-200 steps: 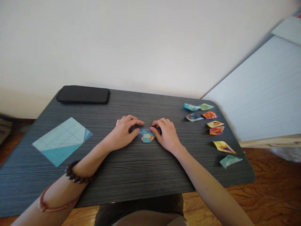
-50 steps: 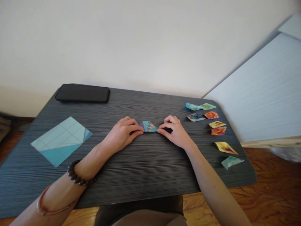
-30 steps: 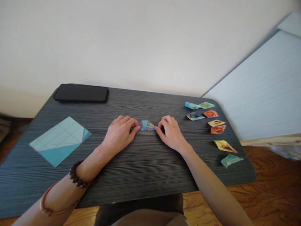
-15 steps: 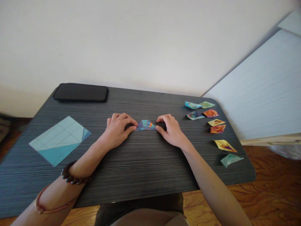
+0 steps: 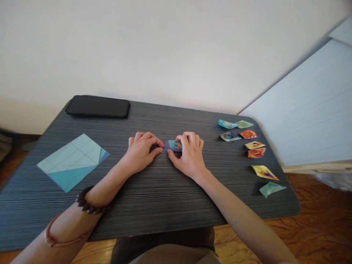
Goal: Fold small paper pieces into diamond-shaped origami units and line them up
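Note:
A small patterned paper piece [image 5: 173,145], blue with orange marks, lies folded at the middle of the dark striped table [image 5: 154,198]. My left hand [image 5: 143,150] pinches its left corner with thumb and forefinger. My right hand [image 5: 188,154] lies over its right half, fingers curled down on the paper and thumb under its near edge. Most of the piece is covered by my fingers.
A creased light-blue paper sheet [image 5: 73,161] lies at the left. A black phone [image 5: 97,106] rests at the far left edge. Several small folded coloured pieces [image 5: 254,148] sit along the right side. A white board [image 5: 305,117] adjoins the table on the right.
My right hand has slid left from the piece's right corner onto the piece, covering its right half. The left hand keeps its pinch on the left corner.

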Action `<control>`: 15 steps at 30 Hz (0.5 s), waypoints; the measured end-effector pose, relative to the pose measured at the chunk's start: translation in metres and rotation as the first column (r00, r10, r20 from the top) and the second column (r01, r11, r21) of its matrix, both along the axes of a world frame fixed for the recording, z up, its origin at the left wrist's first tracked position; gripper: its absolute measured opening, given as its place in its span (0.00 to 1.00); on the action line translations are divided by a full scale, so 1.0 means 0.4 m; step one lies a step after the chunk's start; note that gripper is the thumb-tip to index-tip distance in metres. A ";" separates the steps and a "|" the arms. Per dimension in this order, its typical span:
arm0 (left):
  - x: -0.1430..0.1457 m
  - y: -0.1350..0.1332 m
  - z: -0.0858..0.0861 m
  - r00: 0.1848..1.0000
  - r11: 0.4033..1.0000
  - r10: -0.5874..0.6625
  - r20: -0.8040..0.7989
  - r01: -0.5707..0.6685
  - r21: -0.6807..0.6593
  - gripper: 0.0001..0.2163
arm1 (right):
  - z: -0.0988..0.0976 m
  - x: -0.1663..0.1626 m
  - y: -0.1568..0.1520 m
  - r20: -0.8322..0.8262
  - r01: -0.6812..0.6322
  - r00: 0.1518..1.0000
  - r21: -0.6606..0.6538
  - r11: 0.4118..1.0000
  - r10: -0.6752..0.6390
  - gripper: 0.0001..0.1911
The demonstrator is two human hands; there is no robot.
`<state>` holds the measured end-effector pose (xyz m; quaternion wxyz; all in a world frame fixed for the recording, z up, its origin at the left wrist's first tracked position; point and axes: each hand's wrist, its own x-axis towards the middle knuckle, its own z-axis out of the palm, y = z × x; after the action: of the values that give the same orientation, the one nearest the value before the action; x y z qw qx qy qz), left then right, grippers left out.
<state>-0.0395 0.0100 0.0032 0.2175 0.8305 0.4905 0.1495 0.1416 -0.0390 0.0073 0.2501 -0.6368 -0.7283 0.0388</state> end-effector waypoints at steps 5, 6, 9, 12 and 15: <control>-0.001 -0.001 -0.001 1.000 1.000 -0.009 0.005 0.009 0.022 0.07 | -0.016 0.007 0.003 -0.035 0.011 0.999 -0.035 0.999 -0.012 0.16; -0.002 -0.001 -0.001 1.000 1.000 -0.012 0.006 0.012 0.024 0.07 | -0.016 0.010 0.004 -0.044 0.020 0.999 -0.050 0.999 -0.023 0.16; -0.002 -0.001 -0.001 1.000 1.000 -0.011 0.004 0.011 0.019 0.07 | -0.015 0.016 0.004 -0.069 0.048 0.996 -0.079 0.996 -0.053 0.16; -0.003 0.001 -0.001 1.000 1.000 -0.008 0.007 0.008 0.009 0.07 | -0.014 0.023 0.004 -0.079 0.042 0.996 -0.088 0.995 -0.049 0.17; -0.003 0.002 0.000 1.000 1.000 -0.010 0.010 0.010 0.011 0.06 | -0.015 0.034 0.001 -0.075 0.044 0.996 -0.098 0.994 -0.051 0.18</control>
<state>-0.0406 0.0107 0.0033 0.2164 0.8333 0.4844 0.1553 0.1553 -0.0388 0.0014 0.2480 -0.6634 -0.6999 0.0927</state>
